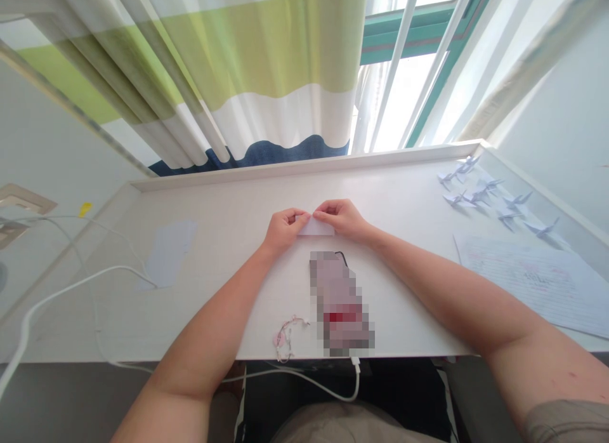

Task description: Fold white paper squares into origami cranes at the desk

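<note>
Both hands meet over a small folded piece of white paper (316, 227) near the middle of the white desk (228, 240). My left hand (287, 227) pinches its upper left edge between thumb and fingers. At the upper right edge, my right hand (343, 218) pinches the same paper, its fingertips almost touching those of the left. The paper's lower edge is straight and faces me. Parts of its top are hidden behind the fingers.
A phone (339, 297), its screen blurred out, lies before me with a charging cable (356, 373) and a beaded strap (285, 338). Several folded paper cranes (485, 192) stand at the back right, behind written sheets (533, 278). White paper (171, 252) and cables (76, 290) are left.
</note>
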Motion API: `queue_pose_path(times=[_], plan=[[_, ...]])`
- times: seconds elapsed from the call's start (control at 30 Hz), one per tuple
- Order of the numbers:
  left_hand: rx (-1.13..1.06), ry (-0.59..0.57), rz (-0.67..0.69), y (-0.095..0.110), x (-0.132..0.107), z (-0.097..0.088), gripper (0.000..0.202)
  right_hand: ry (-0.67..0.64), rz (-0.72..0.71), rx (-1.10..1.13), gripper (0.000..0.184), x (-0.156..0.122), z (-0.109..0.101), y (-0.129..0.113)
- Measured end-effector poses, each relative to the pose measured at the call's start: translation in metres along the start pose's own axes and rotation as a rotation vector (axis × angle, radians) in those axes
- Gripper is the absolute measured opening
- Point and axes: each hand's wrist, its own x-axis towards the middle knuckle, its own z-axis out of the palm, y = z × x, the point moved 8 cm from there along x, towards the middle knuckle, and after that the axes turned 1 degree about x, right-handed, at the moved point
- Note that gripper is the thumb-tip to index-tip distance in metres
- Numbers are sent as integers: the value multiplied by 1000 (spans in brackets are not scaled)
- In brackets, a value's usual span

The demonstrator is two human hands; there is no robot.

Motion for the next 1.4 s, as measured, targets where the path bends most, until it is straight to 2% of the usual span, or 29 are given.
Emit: queue_pose_path(times=[0.2,0.53,0.7,0.8,0.93,1.03,1.17,1.27,1.4], plan=[[-89,54,-50,-6,4,-7,40,8,-16,-82,40,1,-2,-2],[-146,93,-80,-6,4,-13,46,33,-1,3,59,1,-4,3],[-128,130,-47,-6,5,-17,51,96,-19,-34,66,0,-8,0],[-149,123,2,-4,8,-17,53,77,22,52,69,0,-7,2],[-174,115,137,6,9,-19,42,52,30,89,71,1,-4,5],[-176,121,221,12,8,-20,37,92,23,38,71,3,-7,7],[-152,69,204,10,8,-15,38,171,30,109,69,6,-14,9],[-105,45,242,12,8,-15,37,115,98,182,71,8,-11,11],[-66,38,314,16,7,-15,32,-102,140,128,71,2,2,3]])
